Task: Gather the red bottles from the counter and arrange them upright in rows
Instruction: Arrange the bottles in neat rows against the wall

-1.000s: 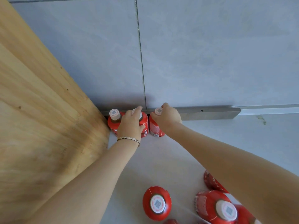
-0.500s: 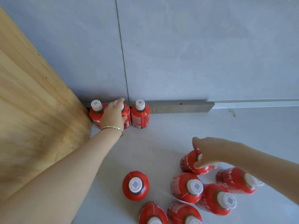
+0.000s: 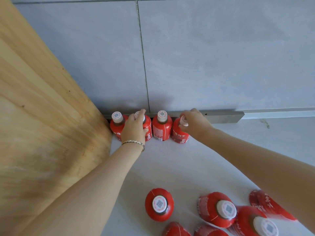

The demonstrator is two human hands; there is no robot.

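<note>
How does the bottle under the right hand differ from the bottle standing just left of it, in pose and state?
The bottle under the right hand leans, its cap tipped rightward; the free bottle beside it stands upright. The right hand grips the first at its cap; no hand touches the second. The first ends the row; the second has bottles on both sides. Both are red with pale caps.

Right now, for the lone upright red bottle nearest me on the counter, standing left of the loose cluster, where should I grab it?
Take the lone upright bottle by its pale cap and neck, coming straight down from above. It stands upright with the cap facing up and open counter around it, so nothing seems to block a top pinch.
</note>
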